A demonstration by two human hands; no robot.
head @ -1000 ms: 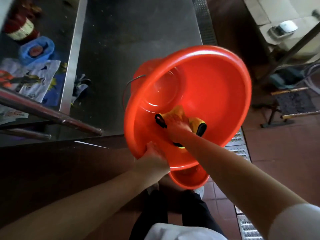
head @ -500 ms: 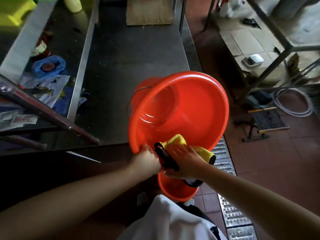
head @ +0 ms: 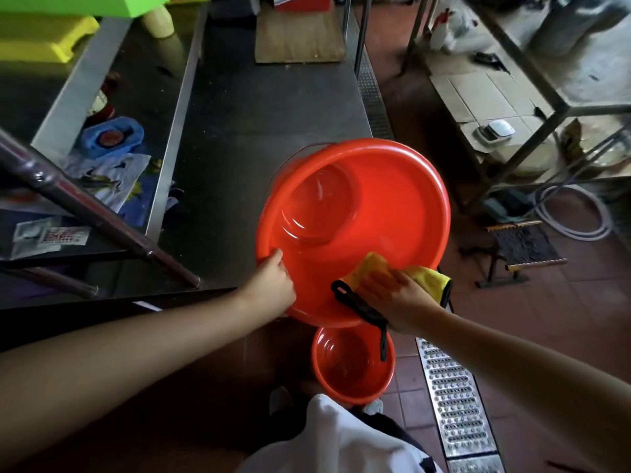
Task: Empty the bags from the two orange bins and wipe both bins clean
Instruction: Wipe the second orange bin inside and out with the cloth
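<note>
The tilted orange bin [head: 358,213] is steadied at its rim by the curled left hand [head: 273,285] so its inside can be wiped with the yellow cloth [head: 375,268] clutched in the right hand [head: 399,298].

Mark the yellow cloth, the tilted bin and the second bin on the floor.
yellow cloth [head: 428,275], head view, fold beside the knuckles.
tilted bin [head: 392,213], head view, inner wall.
second bin [head: 348,363], head view, inside bottom.
</note>
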